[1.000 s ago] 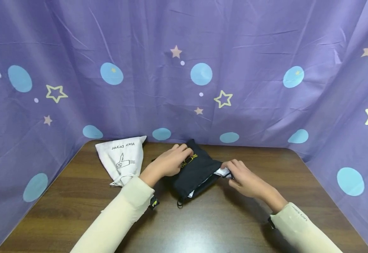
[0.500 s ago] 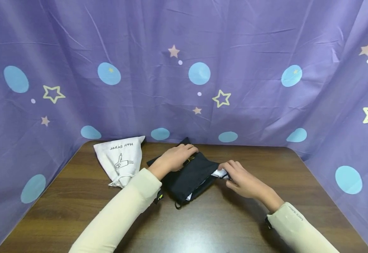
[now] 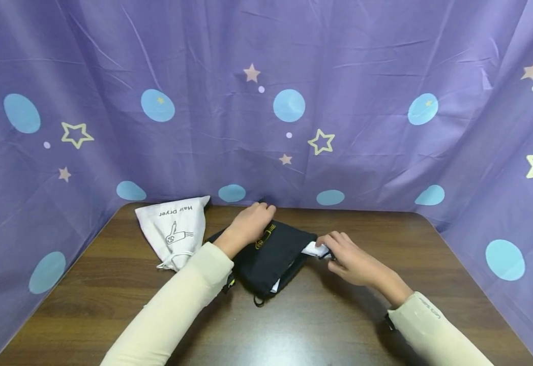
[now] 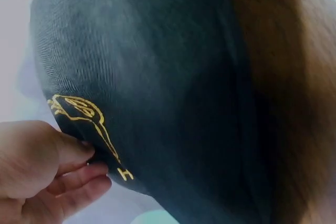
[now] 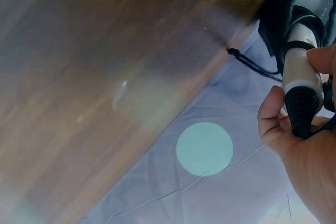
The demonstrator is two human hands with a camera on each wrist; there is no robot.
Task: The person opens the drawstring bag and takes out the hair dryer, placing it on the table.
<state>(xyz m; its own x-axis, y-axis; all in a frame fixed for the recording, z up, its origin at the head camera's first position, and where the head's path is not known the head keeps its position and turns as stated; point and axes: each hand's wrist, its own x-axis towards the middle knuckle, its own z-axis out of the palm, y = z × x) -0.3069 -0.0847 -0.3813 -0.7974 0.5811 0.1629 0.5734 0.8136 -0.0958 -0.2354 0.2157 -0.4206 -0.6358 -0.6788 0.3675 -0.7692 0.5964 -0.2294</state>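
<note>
A black drawstring bag (image 3: 271,259) with a yellow hair dryer print lies at the middle of the table. My left hand (image 3: 249,224) pinches its far edge near the print; the left wrist view shows thumb and fingers (image 4: 79,182) at the cloth's border. Out of the bag's right end sticks the white handle of a hair dryer (image 5: 302,72), with a black cord sleeve at its tip. My right hand (image 3: 351,260) grips this handle between thumb and fingers. The rest of the dryer is hidden in the bag. A black drawstring loop (image 5: 254,65) hangs beside the handle.
A white drawstring bag (image 3: 175,216) marked "Hair Dryer" lies at the left back of the wooden table (image 3: 385,229). Behind the table hangs a purple curtain (image 3: 362,101) with stars and dots.
My left hand has shifted its hold to the bag's far edge, and the black bag has moved slightly left. A little more of the white handle shows; my right hand has barely moved.
</note>
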